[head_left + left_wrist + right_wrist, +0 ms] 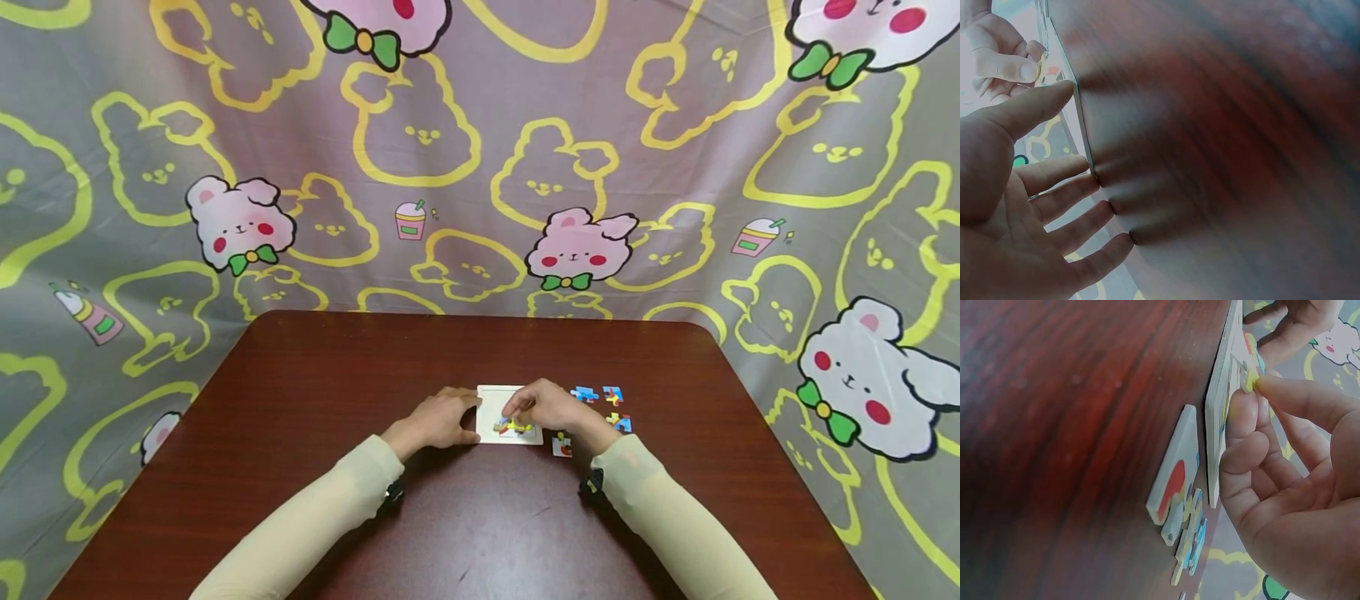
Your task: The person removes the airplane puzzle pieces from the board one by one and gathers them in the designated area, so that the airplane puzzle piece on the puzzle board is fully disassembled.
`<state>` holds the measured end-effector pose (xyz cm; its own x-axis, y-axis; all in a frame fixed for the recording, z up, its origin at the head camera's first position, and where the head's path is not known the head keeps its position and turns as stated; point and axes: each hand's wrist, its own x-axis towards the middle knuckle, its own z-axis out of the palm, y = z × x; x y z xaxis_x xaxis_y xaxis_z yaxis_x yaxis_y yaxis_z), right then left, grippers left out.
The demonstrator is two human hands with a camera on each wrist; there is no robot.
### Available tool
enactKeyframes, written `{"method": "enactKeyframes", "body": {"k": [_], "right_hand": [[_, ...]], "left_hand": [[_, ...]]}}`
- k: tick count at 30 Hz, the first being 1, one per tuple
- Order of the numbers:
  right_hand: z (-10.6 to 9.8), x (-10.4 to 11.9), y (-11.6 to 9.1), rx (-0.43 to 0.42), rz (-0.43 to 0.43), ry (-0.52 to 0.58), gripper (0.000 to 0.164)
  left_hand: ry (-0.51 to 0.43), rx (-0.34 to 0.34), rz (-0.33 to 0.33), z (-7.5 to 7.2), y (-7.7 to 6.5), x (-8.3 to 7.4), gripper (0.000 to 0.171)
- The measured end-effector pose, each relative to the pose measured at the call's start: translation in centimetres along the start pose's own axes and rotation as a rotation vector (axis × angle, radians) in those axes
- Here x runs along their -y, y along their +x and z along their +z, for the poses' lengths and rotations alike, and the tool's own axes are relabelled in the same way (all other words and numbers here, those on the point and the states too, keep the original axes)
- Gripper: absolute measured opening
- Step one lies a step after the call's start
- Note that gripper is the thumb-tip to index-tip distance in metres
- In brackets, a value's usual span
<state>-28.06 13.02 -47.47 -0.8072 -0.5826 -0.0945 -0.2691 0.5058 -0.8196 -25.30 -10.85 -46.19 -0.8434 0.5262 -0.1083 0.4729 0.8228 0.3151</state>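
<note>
A pale puzzle board (490, 400) with a raised border lies on the table in the head view. My left hand (438, 419) rests at its left side, fingers fairly straight. In the left wrist view the thumb (1054, 103) touches the board's edge, while the other fingertips reach down to the table and board edge. Over the board, my right hand (553, 406) pinches a colourful puzzle piece (1251, 370), with yellow and red showing, between thumb and forefinger. The piece appears tilted above the board; whether it touches the board is hard to tell.
Right of the board lie several loose puzzle pieces, among them a blue one (584, 394) and a red-and-white one (562, 447) near the right wrist. The dark wooden table (337, 375) meets a patterned cloth (450, 200) at the back and sides.
</note>
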Motion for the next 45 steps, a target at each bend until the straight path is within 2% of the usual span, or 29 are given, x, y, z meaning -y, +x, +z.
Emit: {"method": "enactKeyframes", "body": {"k": [10, 19, 23, 29, 38, 45], "right_hand": [[-0.9, 0.3, -0.5, -0.01, 0.07, 0.054, 0.017], [-1.9, -0.4, -1.2, 0.007, 0.092, 0.112, 0.019], [-2.5, -0.3, -1.8, 0.022, 0.105, 0.1, 0.018], [-3.5, -0.5, -2.8, 0.037, 0.076, 0.072, 0.018], [-4.8, -1.7, -4.4, 0.027, 0.119, 0.047, 0.016], [-5.8, -2.4, -5.7, 0.029, 0.148, 0.055, 0.014]], "left_hand": [[0.008, -0.008, 0.0, -0.1, 0.1, 0.0, 0.064], [0.007, -0.004, 0.003, -0.2, 0.1, 0.0, 0.063], [0.009, -0.009, 0.012, -0.3, 0.0, 0.0, 0.063], [0.009, -0.005, 0.012, -0.2, 0.0, 0.0, 0.064], [0.007, -0.022, 0.029, 0.5, 0.3, 0.4, 0.063], [0.004, -0.021, 0.03, 0.4, 0.1, 0.2, 0.063]]}}
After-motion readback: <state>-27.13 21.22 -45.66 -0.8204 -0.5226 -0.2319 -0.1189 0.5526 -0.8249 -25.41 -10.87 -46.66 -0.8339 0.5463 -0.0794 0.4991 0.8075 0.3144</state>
